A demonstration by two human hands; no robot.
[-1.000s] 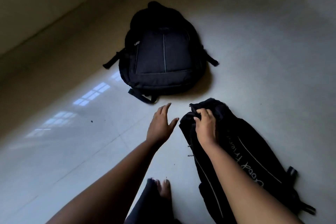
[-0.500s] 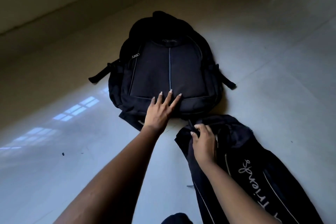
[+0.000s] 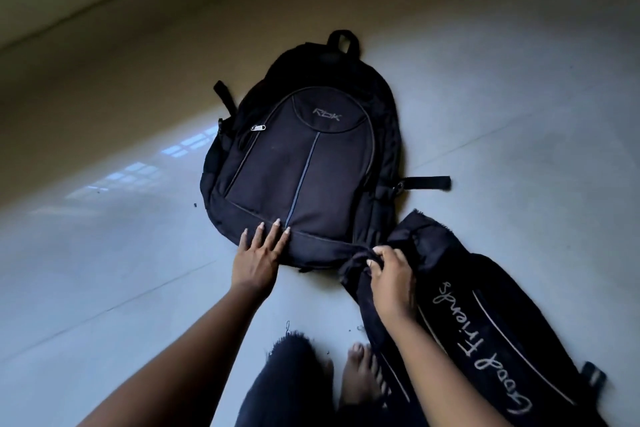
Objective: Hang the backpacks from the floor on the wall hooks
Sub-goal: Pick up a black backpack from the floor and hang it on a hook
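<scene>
A black backpack with an RBK logo (image 3: 304,163) lies flat on the pale tiled floor, its top handle (image 3: 343,42) pointing away from me. My left hand (image 3: 258,256) rests with spread fingers on its lower edge, holding nothing. A second black backpack with white "Good Friends" lettering (image 3: 485,333) lies at the lower right. My right hand (image 3: 391,274) is closed on a fold of fabric at this bag's top end. No wall hooks are in view.
A beige wall (image 3: 138,45) meets the floor behind the RBK backpack. My bare foot (image 3: 360,374) and dark trouser leg (image 3: 280,381) stand just below the hands. A side strap (image 3: 427,183) sticks out to the right of the RBK backpack.
The view has closed in on the RBK backpack. My left hand went from hovering in the air to resting on that bag's lower edge. My right hand kept its hold on the lettered backpack.
</scene>
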